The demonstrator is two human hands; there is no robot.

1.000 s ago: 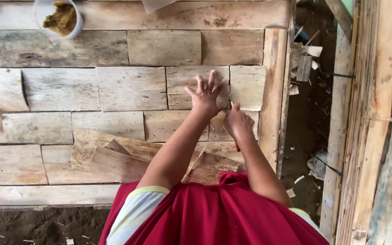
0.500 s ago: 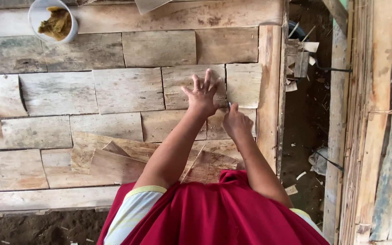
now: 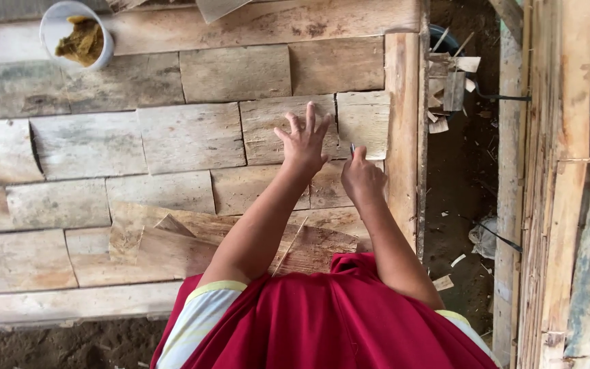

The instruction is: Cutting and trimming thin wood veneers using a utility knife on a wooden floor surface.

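Fingers (image 3: 308,119) of the left hand (image 3: 303,142) splay on a wood piece (image 3: 288,126); right hand (image 3: 361,176) fisted on a thin tool (image 3: 352,148).

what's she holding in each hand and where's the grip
The right hand is closed around a thin dark tool; only its tip shows, so the kind is unclear. The left hand holds nothing, pressed flat on a wooden piece.

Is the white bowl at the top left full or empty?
Not empty. The white bowl stands upright on the wooden boards and holds a brownish-yellow lump that does not reach its rim.
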